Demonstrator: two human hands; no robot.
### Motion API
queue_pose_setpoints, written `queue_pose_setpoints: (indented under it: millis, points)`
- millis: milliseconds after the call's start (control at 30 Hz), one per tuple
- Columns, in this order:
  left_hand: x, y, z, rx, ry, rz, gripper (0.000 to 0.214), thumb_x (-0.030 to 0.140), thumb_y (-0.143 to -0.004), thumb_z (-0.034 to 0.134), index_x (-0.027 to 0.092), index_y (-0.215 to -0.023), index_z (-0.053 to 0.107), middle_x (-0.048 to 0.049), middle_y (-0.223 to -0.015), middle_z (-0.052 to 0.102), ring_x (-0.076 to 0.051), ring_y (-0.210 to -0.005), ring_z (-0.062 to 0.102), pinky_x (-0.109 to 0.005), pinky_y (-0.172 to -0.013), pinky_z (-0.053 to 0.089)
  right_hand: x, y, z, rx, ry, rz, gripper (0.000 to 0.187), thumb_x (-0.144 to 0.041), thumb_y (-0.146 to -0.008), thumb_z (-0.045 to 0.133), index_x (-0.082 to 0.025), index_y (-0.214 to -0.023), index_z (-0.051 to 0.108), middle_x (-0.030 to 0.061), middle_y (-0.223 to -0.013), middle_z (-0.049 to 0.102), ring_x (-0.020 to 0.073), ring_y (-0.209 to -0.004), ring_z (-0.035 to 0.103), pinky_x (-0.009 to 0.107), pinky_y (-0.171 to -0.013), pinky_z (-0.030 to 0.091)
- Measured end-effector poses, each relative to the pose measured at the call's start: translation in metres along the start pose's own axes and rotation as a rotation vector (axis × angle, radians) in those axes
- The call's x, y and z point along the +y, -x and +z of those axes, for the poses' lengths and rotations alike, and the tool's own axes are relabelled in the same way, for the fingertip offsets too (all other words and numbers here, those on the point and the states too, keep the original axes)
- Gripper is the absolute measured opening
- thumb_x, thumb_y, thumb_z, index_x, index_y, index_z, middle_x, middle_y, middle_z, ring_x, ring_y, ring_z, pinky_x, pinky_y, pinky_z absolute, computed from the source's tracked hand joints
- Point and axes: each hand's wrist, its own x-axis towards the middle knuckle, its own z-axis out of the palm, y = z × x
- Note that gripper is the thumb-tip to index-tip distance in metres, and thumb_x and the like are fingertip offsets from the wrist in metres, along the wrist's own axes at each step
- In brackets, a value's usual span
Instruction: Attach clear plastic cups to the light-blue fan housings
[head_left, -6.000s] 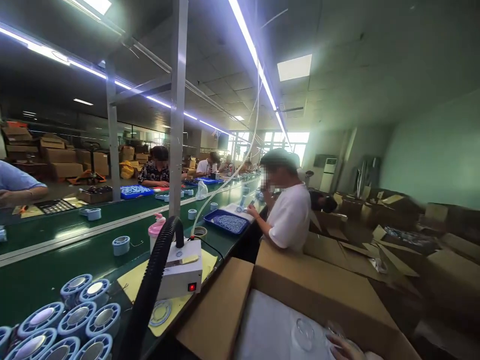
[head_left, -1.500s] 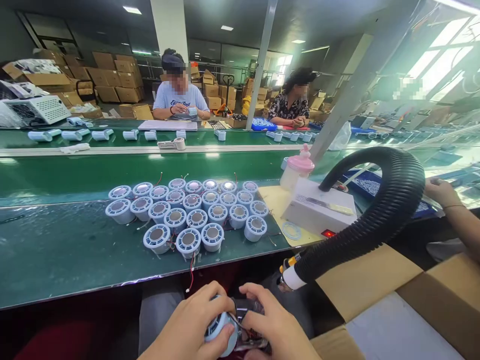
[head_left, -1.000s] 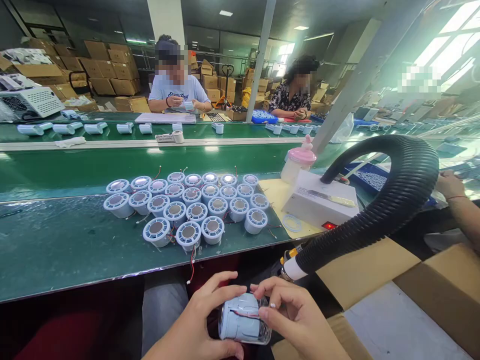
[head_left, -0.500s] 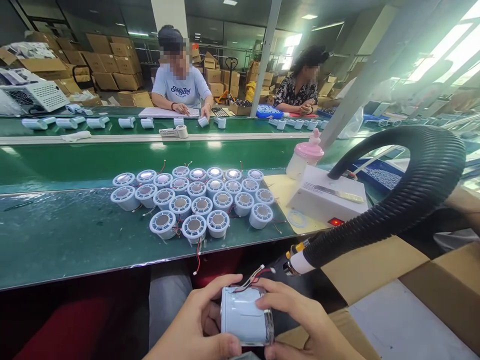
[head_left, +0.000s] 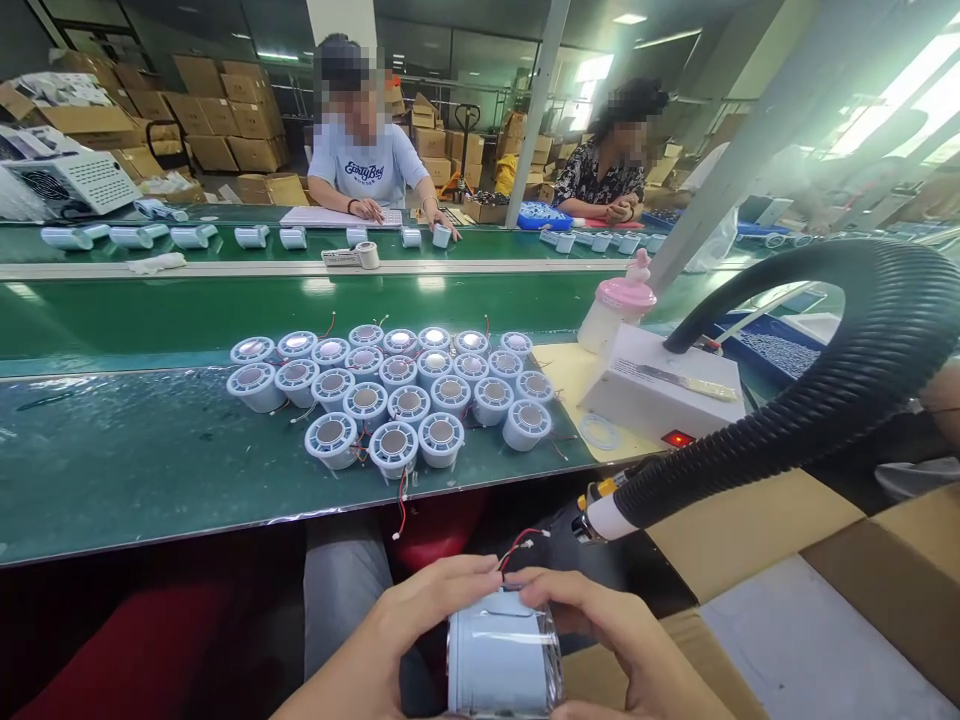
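Both of my hands hold a light blue cylindrical housing (head_left: 501,660) low in front of me, with clear film around it. My left hand (head_left: 397,640) wraps its left side, fingers across the top. My right hand (head_left: 607,630) grips the right side, fingertips near the top edge. Thin red, black and white wires (head_left: 523,541) with small connectors stick out from its far side. The undersides of both hands are partly cut off by the frame. Just beyond my right hand is the nozzle (head_left: 600,515) of a black flexible hose (head_left: 757,420).
Several similar blue housings (head_left: 409,404) stand on the green table (head_left: 150,470). A white box (head_left: 667,385) with a red switch and a pink-lidded bottle (head_left: 624,295) are at right. An open carton (head_left: 750,530) lies lower right. Two people sit across the conveyor (head_left: 225,310).
The housing has turned in my hands and sits slightly lower; its wires now point farther right. My left fingers have moved over its top. The person opposite has moved a hand to another blue part.
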Motion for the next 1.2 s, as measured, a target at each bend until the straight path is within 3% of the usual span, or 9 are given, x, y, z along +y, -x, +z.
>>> queue_pose_setpoints:
  millis: [333, 567, 800, 1000, 1200]
  points:
    - [-0.002, 0.002, 0.0, -0.041, -0.027, -0.033, 0.066, 0.041, -0.076, 0.072, 0.04, -0.136, 0.046, -0.0025, -0.152, 0.035, -0.029, -0.142, 0.028, -0.052, -0.118, 0.02, -0.018, -0.008, 0.007, -0.025, -0.247, 0.093, 0.058, -0.055, -0.069, 0.075, -0.025, -0.117, 0.06, 0.0096, -0.118, 0.057, 0.0258, -0.102, 0.058, 0.036, -0.086, 0.052]
    - [0.001, 0.004, 0.0, -0.02, -0.066, 0.042, 0.063, 0.035, -0.076, 0.073, 0.037, -0.135, 0.049, -0.0067, -0.15, 0.038, -0.03, -0.139, 0.034, -0.052, -0.116, 0.027, -0.024, -0.015, 0.015, -0.098, -0.497, 0.131, 0.057, -0.059, -0.068, 0.074, -0.021, -0.107, 0.056, 0.0046, -0.095, 0.057, 0.0169, -0.083, 0.055, 0.024, -0.068, 0.045]
    - [0.003, 0.004, 0.001, -0.012, -0.062, 0.075, 0.064, 0.031, -0.076, 0.074, 0.034, -0.135, 0.05, -0.0089, -0.149, 0.041, -0.03, -0.138, 0.037, -0.05, -0.114, 0.03, -0.019, -0.019, 0.02, -0.181, -0.629, 0.152, 0.052, -0.06, -0.073, 0.07, -0.019, -0.096, 0.05, -0.0011, -0.08, 0.051, 0.0097, -0.067, 0.048, 0.017, -0.057, 0.04]
    - [0.003, 0.003, 0.001, -0.045, -0.065, 0.099, 0.062, 0.03, -0.077, 0.073, 0.033, -0.135, 0.05, -0.009, -0.147, 0.043, -0.029, -0.137, 0.038, -0.047, -0.114, 0.033, -0.011, -0.019, 0.022, -0.17, -0.632, 0.259, 0.05, -0.061, -0.077, 0.065, -0.018, -0.093, 0.045, -0.0057, -0.068, 0.047, 0.0064, -0.054, 0.054, 0.014, -0.049, 0.04]
    - [-0.002, 0.003, 0.001, -0.034, -0.096, 0.195, 0.065, 0.026, -0.078, 0.073, 0.036, -0.136, 0.046, -0.0075, -0.148, 0.043, -0.028, -0.136, 0.04, -0.044, -0.112, 0.037, 0.009, -0.024, 0.033, -0.188, -0.751, 0.362, 0.062, -0.073, -0.067, 0.064, -0.019, -0.083, 0.04, -0.0081, -0.053, 0.049, 0.0049, -0.036, 0.047, 0.012, -0.036, 0.041]
